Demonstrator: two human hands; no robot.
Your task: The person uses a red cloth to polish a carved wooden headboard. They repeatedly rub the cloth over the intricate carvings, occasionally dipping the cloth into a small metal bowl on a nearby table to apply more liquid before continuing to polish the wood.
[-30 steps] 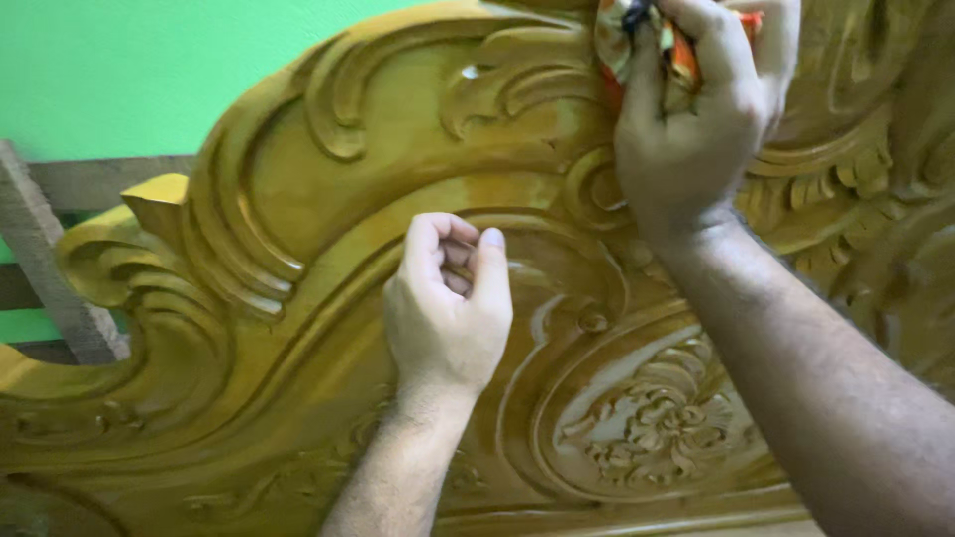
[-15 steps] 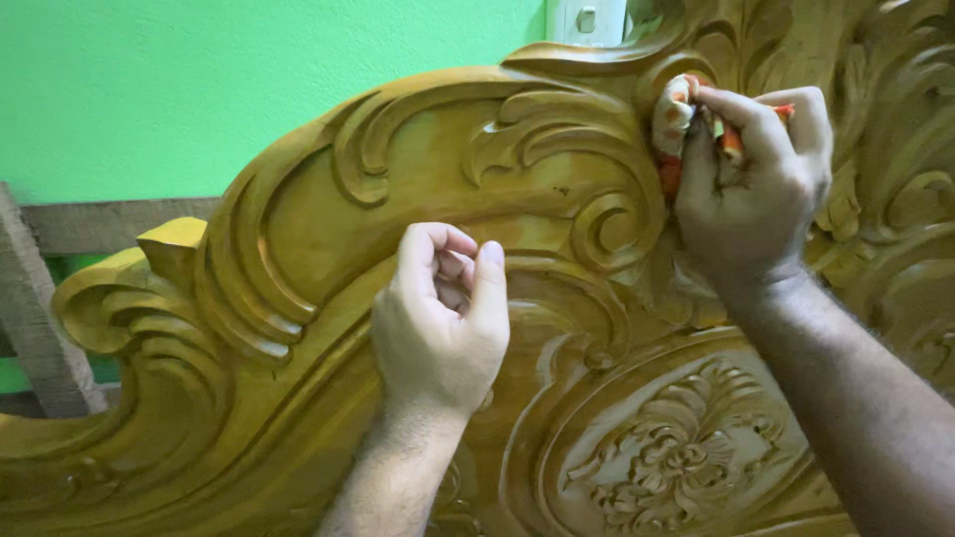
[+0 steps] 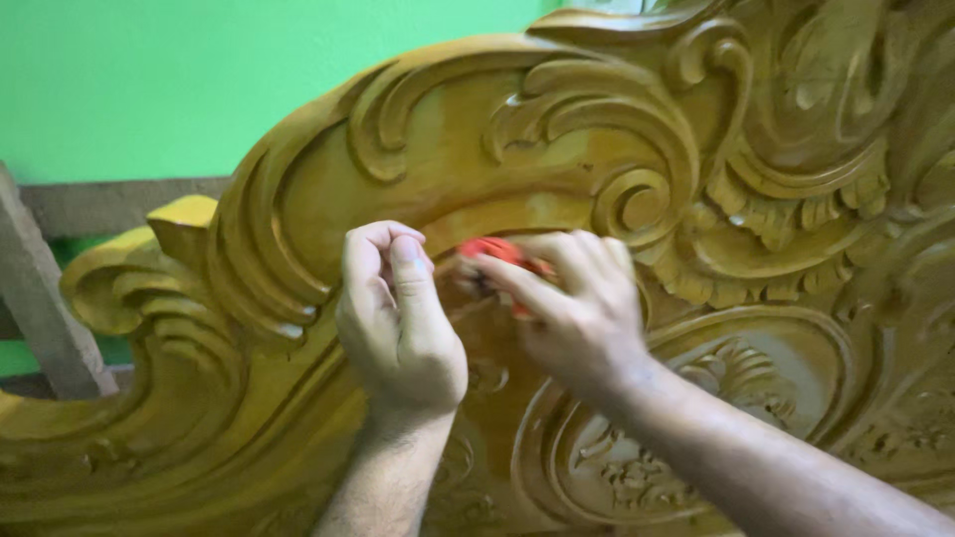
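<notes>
Our right hand [image 3: 577,313] pinches orange cloth [image 3: 494,251] against carved wooden panel [image 3: 298,199]; left hand [image 3: 398,318] fisted just beside it

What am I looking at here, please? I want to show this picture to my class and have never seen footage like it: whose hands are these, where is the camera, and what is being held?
The camera sits on a person's head and looks down at their own two bare hands; there is no machine. In front of them stands a large carved wooden panel, golden yellow and glossy, with scrolls, leaf shapes and a flower medallion. The right hand presses a small red-orange cloth against the carving near the middle. The left hand is curled into a loose fist beside it, close to the wood; it seems to hold nothing. Behind the panel are a green wall and some rough wooden planks at the left.
</notes>
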